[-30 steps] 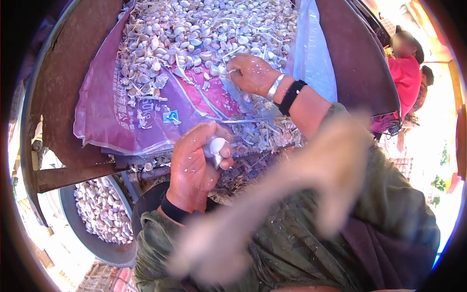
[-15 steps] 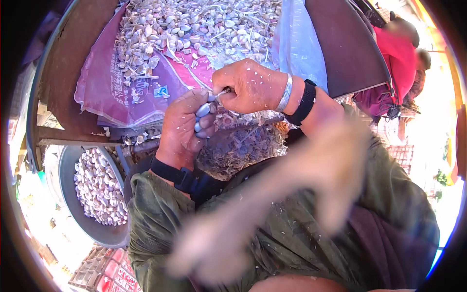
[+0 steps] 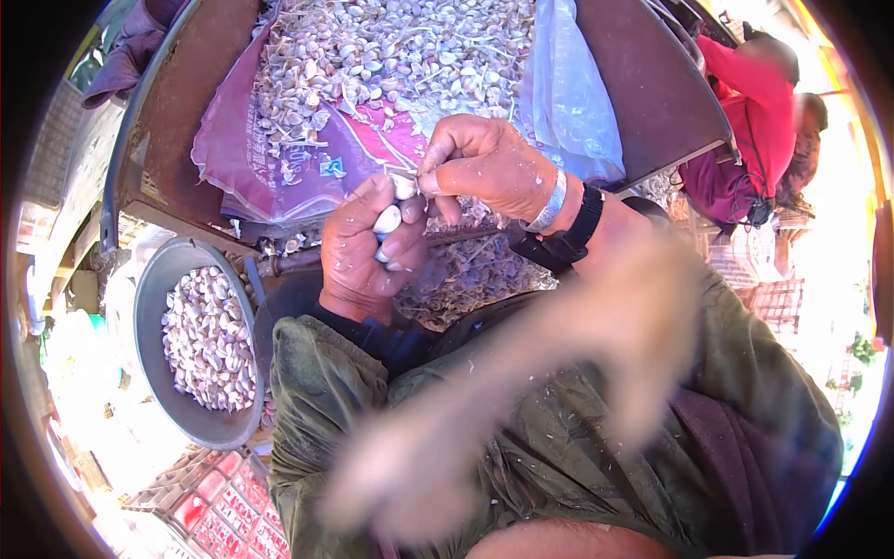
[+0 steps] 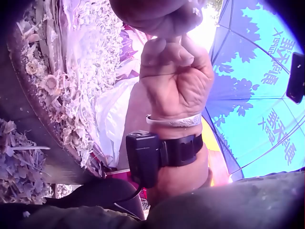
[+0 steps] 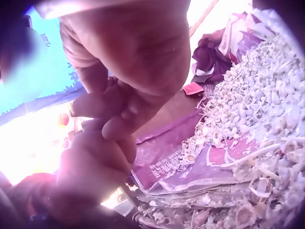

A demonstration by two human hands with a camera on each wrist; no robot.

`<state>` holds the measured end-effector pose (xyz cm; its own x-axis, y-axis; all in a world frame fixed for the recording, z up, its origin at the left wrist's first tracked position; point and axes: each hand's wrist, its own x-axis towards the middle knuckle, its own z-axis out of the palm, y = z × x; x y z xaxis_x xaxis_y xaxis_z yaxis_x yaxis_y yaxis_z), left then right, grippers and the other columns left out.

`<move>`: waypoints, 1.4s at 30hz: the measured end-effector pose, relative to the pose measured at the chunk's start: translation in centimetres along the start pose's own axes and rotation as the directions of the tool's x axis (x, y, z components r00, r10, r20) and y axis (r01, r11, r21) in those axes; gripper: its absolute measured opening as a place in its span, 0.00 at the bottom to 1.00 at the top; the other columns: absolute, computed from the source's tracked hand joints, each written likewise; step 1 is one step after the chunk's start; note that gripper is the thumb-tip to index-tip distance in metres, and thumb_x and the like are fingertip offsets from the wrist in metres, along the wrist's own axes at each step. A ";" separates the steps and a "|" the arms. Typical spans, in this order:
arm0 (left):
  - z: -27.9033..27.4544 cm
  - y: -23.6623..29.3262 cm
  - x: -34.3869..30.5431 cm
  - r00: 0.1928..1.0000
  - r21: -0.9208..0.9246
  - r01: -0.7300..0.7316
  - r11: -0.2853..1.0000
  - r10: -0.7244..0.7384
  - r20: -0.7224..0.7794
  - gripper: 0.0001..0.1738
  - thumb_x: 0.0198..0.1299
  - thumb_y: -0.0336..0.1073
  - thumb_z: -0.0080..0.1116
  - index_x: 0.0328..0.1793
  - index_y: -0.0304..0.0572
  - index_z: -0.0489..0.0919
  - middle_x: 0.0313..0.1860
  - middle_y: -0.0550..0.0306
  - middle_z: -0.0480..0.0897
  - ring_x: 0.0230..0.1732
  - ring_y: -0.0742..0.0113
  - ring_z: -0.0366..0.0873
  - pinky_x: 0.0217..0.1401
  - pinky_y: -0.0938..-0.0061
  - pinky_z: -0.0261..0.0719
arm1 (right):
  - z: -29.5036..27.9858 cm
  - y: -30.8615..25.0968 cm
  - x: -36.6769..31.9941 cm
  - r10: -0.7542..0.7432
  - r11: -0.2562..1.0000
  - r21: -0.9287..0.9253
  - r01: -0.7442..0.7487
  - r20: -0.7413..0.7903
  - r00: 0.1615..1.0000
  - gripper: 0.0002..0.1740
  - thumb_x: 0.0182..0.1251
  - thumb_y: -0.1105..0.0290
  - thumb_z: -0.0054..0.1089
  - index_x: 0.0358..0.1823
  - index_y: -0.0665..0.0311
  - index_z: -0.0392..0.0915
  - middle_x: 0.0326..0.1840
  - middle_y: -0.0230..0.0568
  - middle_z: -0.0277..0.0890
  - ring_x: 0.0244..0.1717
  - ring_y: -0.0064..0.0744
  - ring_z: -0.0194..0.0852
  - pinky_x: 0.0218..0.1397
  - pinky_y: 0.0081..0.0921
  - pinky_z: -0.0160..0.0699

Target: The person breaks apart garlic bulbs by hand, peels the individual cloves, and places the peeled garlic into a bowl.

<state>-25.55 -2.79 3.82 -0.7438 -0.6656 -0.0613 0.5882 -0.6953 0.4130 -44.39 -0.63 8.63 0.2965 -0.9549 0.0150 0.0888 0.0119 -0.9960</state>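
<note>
Several pale garlic cloves (image 3: 387, 220) lie in the curled fingers of my left hand (image 3: 354, 261), palm turned up in the head view. A further white garlic clove (image 3: 404, 187) sits at its thumb and fingertips. There the thumb and forefinger of my right hand (image 3: 503, 172) pinch the end of that clove, the two hands meeting tip to tip. In the left wrist view the right hand (image 4: 178, 86) reaches up to the left hand (image 4: 157, 19). The right wrist view shows both hands together, the pinched clove hidden by fingers.
A heap of unpeeled garlic cloves (image 3: 400, 56) covers a purple sack (image 3: 228, 154) in front. To the left stands a grey basin (image 3: 151, 373) of cloves. Dry husks (image 3: 475, 270) lie below the hands. A blurred pale shape (image 3: 559, 335) blocks part of the head view.
My right hand has come from the heap's near edge to the left hand and now pinches a clove there. The left hand keeps its cloves. The head view has shifted slightly.
</note>
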 end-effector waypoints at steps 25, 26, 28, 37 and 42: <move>-6.1 13.4 -18.8 0.464 0.842 0.505 -0.189 0.882 -0.080 0.17 0.64 0.36 0.53 0.52 0.30 0.80 0.47 0.53 0.82 0.47 0.67 0.80 0.52 0.72 0.72 | -6.1 2.2 1.4 0.316 0.563 -0.798 -0.214 -0.031 0.948 0.10 0.66 0.70 0.53 0.31 0.69 0.77 0.26 0.42 0.80 0.25 0.32 0.85 0.30 0.27 0.77; -3.9 13.0 -17.8 0.438 0.900 0.427 -0.088 0.891 -0.121 0.17 0.65 0.36 0.52 0.52 0.29 0.80 0.47 0.52 0.82 0.47 0.66 0.81 0.52 0.71 0.72 | -6.3 2.4 2.0 0.267 0.572 -0.796 -0.200 -0.050 0.962 0.09 0.66 0.70 0.53 0.32 0.69 0.77 0.27 0.42 0.80 0.26 0.32 0.85 0.30 0.27 0.78; 1.2 11.3 -14.4 0.428 0.955 0.225 0.195 0.860 -0.277 0.16 0.66 0.36 0.51 0.51 0.30 0.80 0.43 0.51 0.83 0.45 0.65 0.81 0.51 0.73 0.73 | -7.3 3.3 3.4 0.136 0.518 -0.849 -0.105 -0.039 0.990 0.10 0.65 0.69 0.50 0.32 0.66 0.79 0.27 0.44 0.82 0.28 0.35 0.85 0.38 0.32 0.80; 5.5 4.5 -0.1 0.901 0.757 -0.053 0.652 0.359 -0.246 0.14 0.67 0.41 0.50 0.41 0.37 0.80 0.30 0.59 0.80 0.26 0.75 0.73 0.31 0.81 0.70 | -11.6 9.8 13.3 -0.168 0.135 -0.990 0.049 0.026 0.985 0.10 0.64 0.66 0.55 0.39 0.63 0.81 0.40 0.49 0.82 0.45 0.49 0.81 0.49 0.39 0.78; -0.8 0.5 2.9 0.920 0.634 0.236 0.736 0.041 -0.389 0.10 0.64 0.36 0.53 0.42 0.37 0.81 0.29 0.60 0.81 0.25 0.76 0.74 0.30 0.82 0.70 | -9.3 8.4 15.5 -0.004 0.158 -0.984 -0.085 -0.087 0.996 0.16 0.63 0.61 0.58 0.45 0.65 0.81 0.44 0.55 0.80 0.48 0.55 0.78 0.53 0.42 0.75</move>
<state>-27.14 -5.30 3.18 -0.5370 -0.7464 -0.3932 0.0566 -0.4969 0.8659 -47.85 -18.08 -0.32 0.2122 -0.9772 0.0109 -0.9468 -0.2083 -0.2452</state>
